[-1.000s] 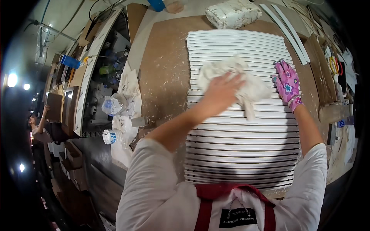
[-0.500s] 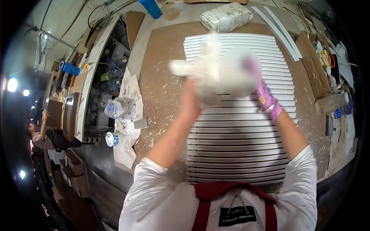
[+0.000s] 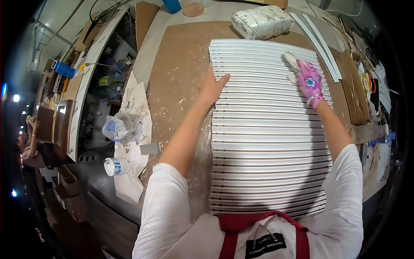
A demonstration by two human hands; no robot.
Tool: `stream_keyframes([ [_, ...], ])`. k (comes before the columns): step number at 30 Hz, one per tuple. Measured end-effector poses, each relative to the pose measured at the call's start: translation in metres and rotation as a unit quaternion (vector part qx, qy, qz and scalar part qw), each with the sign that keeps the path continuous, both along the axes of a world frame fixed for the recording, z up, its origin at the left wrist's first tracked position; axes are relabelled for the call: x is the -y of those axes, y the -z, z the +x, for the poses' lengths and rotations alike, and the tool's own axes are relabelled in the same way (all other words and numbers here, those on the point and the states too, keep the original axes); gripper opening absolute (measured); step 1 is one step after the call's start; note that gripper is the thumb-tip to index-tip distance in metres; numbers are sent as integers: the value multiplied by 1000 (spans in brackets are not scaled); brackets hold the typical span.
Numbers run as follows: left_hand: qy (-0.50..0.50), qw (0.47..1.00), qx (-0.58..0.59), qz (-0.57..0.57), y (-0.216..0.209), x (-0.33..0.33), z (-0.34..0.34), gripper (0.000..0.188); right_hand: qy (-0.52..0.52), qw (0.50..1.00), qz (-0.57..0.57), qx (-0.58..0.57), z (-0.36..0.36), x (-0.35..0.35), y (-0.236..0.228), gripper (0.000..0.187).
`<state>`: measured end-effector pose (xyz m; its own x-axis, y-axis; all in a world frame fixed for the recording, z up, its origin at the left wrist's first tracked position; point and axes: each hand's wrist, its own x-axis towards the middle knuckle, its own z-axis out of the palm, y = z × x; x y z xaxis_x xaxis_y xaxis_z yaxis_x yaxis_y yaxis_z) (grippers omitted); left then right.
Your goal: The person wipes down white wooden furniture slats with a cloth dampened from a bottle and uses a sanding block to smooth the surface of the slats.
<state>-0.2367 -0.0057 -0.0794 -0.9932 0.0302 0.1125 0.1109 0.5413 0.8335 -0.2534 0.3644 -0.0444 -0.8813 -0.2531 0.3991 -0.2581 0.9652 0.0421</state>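
A row of long white slats [image 3: 267,138] lies side by side across the brown board in front of me. My left hand [image 3: 210,88] is bare and rests against their left edge near the far end, thumb stretched out over the slats and fingers apart from it; nothing shows in it. Toward the far right, my right hand [image 3: 310,82], in a pink flowered glove, presses a crumpled white rag [image 3: 292,59] onto the slats. Part of the rag is hidden under the glove.
Beyond the slats sits a white wrapped block [image 3: 262,22], with two loose white strips [image 3: 317,45] to its right. Left of the board are a plastic-wrapped jug [image 3: 123,127], a white roll [image 3: 115,166] and a grey block [image 3: 149,148]. Another person [image 3: 36,146] stands far left.
Both hands held blurred white things above the slats, one of them round. Now my left hand is empty at the slats' left edge, and my right hand is down on them with the rag.
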Motion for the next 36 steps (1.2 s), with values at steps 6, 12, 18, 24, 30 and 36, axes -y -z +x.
stream_keyframes([
  [6,-17,999,-32,8,-2,-8,5,54,-142,990,19,16,-8,199,-12,28],
  [12,-26,997,-35,-71,-7,30,1,52,-233,961,-104,109,-23,209,-35,33],
  [18,57,963,-247,-92,-56,-26,29,53,-179,965,-107,161,-5,98,-29,53],
  [24,116,947,-256,-157,-49,-78,5,37,-252,933,-221,130,-50,51,-16,58],
  [30,131,914,-323,-209,-39,-86,-21,17,-90,994,53,21,-27,25,16,54],
  [36,151,903,-276,-292,-41,-24,-41,14,-38,997,38,56,-19,38,7,54],
])
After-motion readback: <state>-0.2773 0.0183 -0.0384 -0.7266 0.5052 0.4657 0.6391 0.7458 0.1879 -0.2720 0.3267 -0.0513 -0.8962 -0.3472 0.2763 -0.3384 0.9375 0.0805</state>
